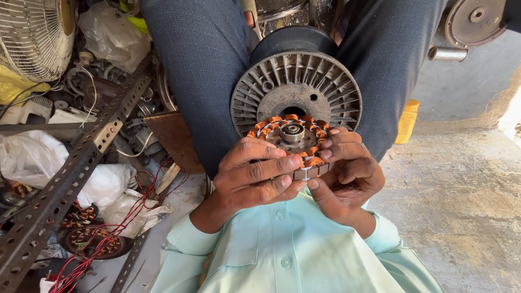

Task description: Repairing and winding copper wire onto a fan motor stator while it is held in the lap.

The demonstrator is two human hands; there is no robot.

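Clutter fills the left side: a fan guard [33,38], crumpled plastic bags [32,157], a perforated angle bar [65,179] and a second wound stator [92,241] with red wires [116,228] lying on the floor. Toward the middle, the left hand [252,176] has its fingers [271,169] curled closed over the near rim of a copper-wound stator [293,138], held just in front of a grey ribbed wire spool [296,89] resting between the knees. The right hand [347,176] clamps the opposite rim, thumb pressing up from beneath. Squeezing the coils could nick the thin enamelled winding, and a loosened grip would likely drop the stator onto the concrete floor [461,206]. A yellow container [407,120] stands well apart at the right.
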